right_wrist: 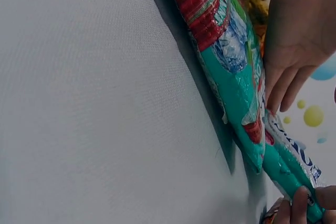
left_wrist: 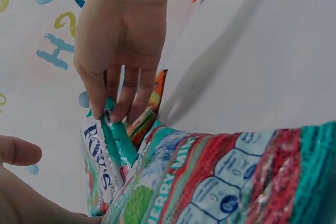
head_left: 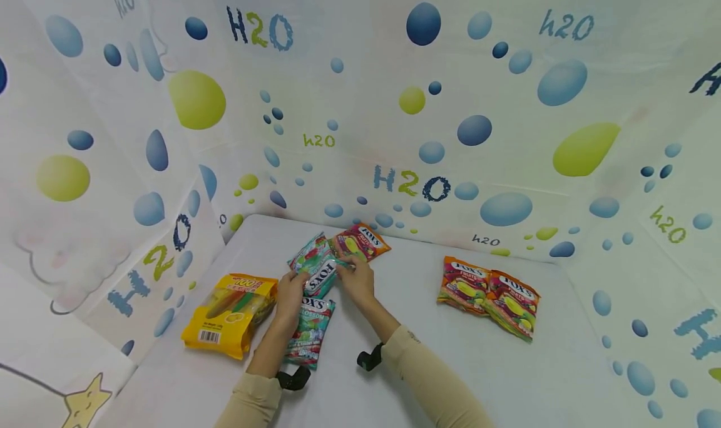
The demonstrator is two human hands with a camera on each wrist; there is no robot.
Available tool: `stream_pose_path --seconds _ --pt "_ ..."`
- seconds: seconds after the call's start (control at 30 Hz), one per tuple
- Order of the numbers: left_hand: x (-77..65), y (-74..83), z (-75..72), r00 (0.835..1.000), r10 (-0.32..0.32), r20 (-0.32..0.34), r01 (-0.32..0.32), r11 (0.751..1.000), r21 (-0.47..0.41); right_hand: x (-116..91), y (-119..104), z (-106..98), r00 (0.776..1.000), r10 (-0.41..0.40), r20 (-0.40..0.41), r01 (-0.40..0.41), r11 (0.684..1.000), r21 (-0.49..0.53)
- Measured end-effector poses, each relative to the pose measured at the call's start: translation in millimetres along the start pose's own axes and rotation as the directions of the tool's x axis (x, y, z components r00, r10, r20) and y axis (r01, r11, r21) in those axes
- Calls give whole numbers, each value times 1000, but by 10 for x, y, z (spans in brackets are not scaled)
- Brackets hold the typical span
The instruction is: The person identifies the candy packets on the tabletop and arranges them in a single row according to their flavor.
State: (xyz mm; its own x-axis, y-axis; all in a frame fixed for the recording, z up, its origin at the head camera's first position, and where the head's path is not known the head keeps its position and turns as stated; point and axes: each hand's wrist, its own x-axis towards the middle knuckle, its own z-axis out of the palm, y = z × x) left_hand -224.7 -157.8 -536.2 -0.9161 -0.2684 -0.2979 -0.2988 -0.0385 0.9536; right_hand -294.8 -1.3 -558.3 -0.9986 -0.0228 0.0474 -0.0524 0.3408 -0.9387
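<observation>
Both hands are on one teal candy bag (head_left: 322,279) marked FOX'S. My right hand (head_left: 358,279) pinches its right end between thumb and fingers, seen closely in the left wrist view. At the opposite end, my left hand (head_left: 290,296) holds the bag, partly hidden behind it in the left wrist view. A second teal candy bag (head_left: 308,248) lies just beyond, overlapped by the held one. Nearer the body is a third teal candy bag (head_left: 311,334), its left side partly covered by the left hand and wrist. An orange-red fruit candy bag (head_left: 362,240) lies behind the right hand.
Left of the hands sits a large yellow bag (head_left: 231,315) with a barcode. To the right, an orange-red candy bag (head_left: 464,285) and another orange-red candy bag (head_left: 512,304) overlap. A patterned sheet (head_left: 360,102) encloses the white table (head_left: 405,365) at the back and sides.
</observation>
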Motion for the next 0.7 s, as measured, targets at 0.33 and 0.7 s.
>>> stream_pose_path --seconds 0.33,0.7 --pt "-40 -47 14 997 78 -12 -79 994 -73 -83 -71 6 997 -77 -9 77 997 18" --pt "-86 -1 48 985 172 -25 -173 984 -34 -138 -89 -5 992 -114 -46 119 985 122"
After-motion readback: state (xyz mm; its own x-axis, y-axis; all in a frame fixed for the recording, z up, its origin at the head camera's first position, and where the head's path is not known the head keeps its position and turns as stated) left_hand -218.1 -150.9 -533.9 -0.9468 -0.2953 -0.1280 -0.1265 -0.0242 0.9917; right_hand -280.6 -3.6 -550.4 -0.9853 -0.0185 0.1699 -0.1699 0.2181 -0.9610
